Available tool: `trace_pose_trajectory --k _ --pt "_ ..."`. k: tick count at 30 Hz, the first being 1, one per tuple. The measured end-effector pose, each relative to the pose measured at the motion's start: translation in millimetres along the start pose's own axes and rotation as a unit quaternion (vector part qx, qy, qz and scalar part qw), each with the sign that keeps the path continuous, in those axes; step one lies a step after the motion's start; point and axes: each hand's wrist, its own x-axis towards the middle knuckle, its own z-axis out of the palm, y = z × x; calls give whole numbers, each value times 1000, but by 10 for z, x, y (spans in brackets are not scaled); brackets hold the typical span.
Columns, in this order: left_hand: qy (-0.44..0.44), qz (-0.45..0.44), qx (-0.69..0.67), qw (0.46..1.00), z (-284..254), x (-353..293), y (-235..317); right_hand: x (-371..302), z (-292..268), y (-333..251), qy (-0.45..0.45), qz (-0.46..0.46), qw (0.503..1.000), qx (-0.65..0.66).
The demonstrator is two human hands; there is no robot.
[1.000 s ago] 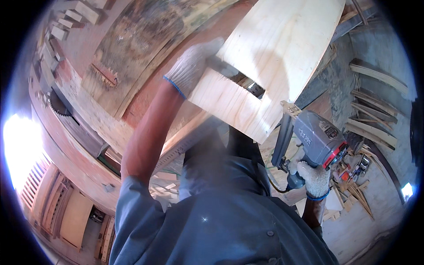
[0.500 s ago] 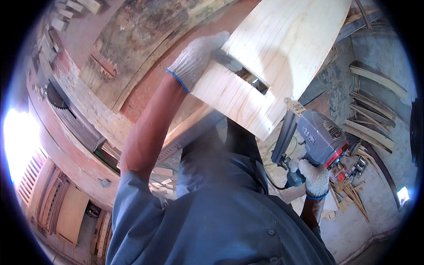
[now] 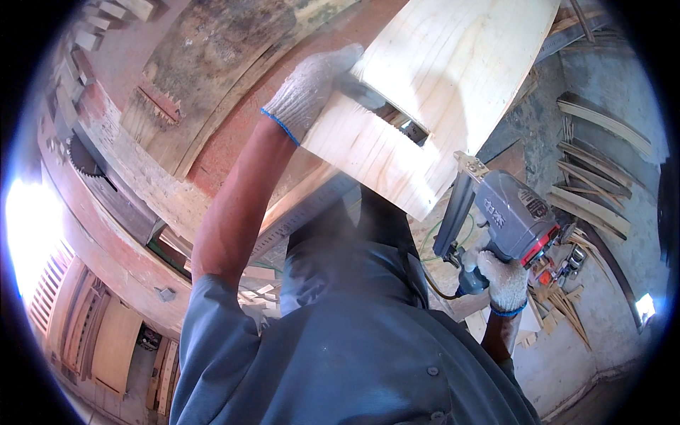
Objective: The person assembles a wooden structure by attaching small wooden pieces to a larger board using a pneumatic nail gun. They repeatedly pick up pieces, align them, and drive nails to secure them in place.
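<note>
A pale wooden board (image 3: pixel 453 78) with a long slot cut near its close end lies at a slant over the bench. My left hand (image 3: pixel 312 88), in a white knitted glove with a blue cuff, grips the board's left edge beside the slot. Its fingertips are partly hidden. Wrapped round the handle of a grey nail gun (image 3: pixel 516 219) is my right hand (image 3: pixel 506 280), gloved the same way. The gun's nose is at the board's lower right edge; whether it touches cannot be told. A thin hose runs from the handle.
A stained curved wooden sheet (image 3: pixel 212 64) rests on the reddish bench (image 3: pixel 241 142). A circular saw blade (image 3: pixel 85 157) stands up through the bench at left. Curved wooden strips (image 3: pixel 602 120) lean at the right wall, with offcuts (image 3: pixel 563 308) on the floor. Small wood blocks (image 3: pixel 88 39) sit far left.
The view has shifted slightly, so the board and bench sit a little further left. Both hands keep their grips, and the nail gun's nose remains by the board's edge.
</note>
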Motion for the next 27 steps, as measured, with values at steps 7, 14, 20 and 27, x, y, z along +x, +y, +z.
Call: trace_pose_trajectory --k 7,14,20,27 --pt "14 12 0 1000 25 -11 19 3 -12 -2 6 -20 999 -37" --pt "-6 0 -6 1000 22 -15 44 4 -17 -38 -2 -8 999 -41" --pt "15 11 -46 999 192 -145 192 23 -11 -89 -16 -9 999 -44" --pt "-76 73 78 991 2 -39 102 28 1 -233 -27 7 992 -125"
